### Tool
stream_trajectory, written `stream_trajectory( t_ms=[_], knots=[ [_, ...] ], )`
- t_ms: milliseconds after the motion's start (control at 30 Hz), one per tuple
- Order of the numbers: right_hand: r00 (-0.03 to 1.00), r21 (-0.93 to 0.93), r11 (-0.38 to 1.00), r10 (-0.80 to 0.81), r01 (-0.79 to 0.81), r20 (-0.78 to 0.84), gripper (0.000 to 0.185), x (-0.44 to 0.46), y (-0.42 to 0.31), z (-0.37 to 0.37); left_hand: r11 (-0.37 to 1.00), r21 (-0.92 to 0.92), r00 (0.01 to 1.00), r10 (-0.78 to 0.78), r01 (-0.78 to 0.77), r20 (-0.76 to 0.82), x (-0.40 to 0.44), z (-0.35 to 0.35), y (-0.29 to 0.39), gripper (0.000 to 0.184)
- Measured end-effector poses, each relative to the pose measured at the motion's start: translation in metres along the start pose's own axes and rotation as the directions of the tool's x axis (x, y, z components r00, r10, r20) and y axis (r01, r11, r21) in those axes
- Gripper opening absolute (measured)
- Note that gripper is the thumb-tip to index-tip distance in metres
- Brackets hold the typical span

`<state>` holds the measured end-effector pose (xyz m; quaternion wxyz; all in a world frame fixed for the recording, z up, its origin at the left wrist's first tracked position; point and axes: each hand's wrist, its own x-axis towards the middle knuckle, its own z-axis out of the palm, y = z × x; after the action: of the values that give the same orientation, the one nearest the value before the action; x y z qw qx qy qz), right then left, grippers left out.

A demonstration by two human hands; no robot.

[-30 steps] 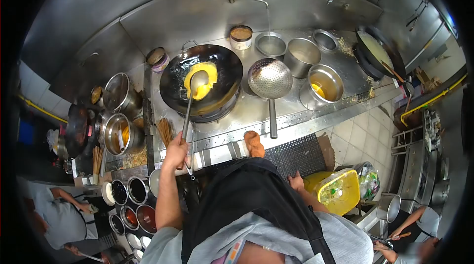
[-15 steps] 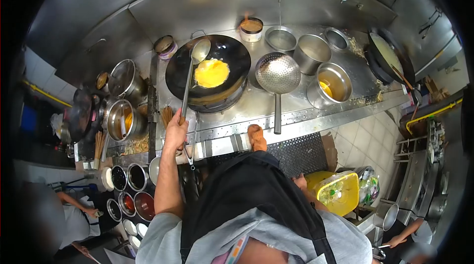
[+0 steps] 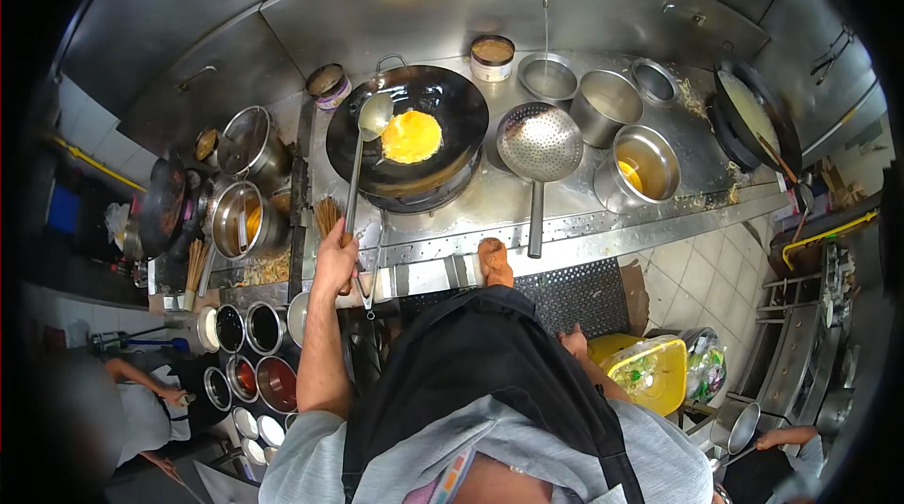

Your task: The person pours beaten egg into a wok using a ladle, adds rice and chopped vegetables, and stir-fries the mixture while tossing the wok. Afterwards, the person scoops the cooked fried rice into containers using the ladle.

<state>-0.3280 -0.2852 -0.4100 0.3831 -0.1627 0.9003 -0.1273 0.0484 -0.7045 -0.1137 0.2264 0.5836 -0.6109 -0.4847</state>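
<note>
My left hand (image 3: 334, 261) is wrapped round the handle of a long ladle (image 3: 355, 174). The ladle's bowl is in the black wok (image 3: 457, 141), beside the upper left edge of a round yellow egg sheet (image 3: 411, 137); whether they touch I cannot tell. My right hand (image 3: 573, 342) hangs low at my side near the yellow bin (image 3: 664, 377). Its fingers show in part and look loosely apart, with nothing seen in them. Right of the wok, a perforated strainer (image 3: 540, 143) lies with its handle toward me.
Metal pots, one a pot of yellow liquid (image 3: 650, 165), stand right of the strainer. A bamboo brush (image 3: 327, 215) and a folded striped cloth (image 3: 428, 275) lie along the front edge. Sauce containers (image 3: 276, 382) are at lower left. Other people work at both lower corners.
The egg sheet looks rounder and flatter in the wok. The ladle's bowl has lowered slightly toward me beside it. The right hand shows a little more, and the view has shifted slightly.
</note>
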Motion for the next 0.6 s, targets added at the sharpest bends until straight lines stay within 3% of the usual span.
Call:
stream_trajectory(
  t_ms=[267, 400, 500, 600],
  knots=[
    [0.999, -0.004, 1.0, 0.017, -0.017, 0.027, 0.083, -0.012, 0.004, 0.002, 0.996, -0.031, 0.996, -0.084, 0.085, 0.016, -0.013, 0.002, -0.034, 0.064],
    [0.998, 0.028, 0.999, 0.038, -0.039, 0.044, 0.088, -0.021, 0.003, 0.004, 0.956, -0.146, 0.958, -0.225, 0.252, 0.178, -0.032, 0.003, -0.006, 0.064],
    [0.997, -0.062, 0.998, 0.035, -0.031, 0.067, 0.089, -0.019, 0.008, 0.008, 0.944, -0.209, 0.935, -0.186, 0.256, 0.302, 0.019, 0.006, -0.029, 0.062],
    [0.999, -0.112, 0.993, 0.027, -0.023, 0.035, 0.09, -0.02, -0.006, 0.004, 0.994, 0.007, 0.973, -0.111, 0.112, 0.202, 0.05, 0.024, -0.031, 0.06]
  ],
)
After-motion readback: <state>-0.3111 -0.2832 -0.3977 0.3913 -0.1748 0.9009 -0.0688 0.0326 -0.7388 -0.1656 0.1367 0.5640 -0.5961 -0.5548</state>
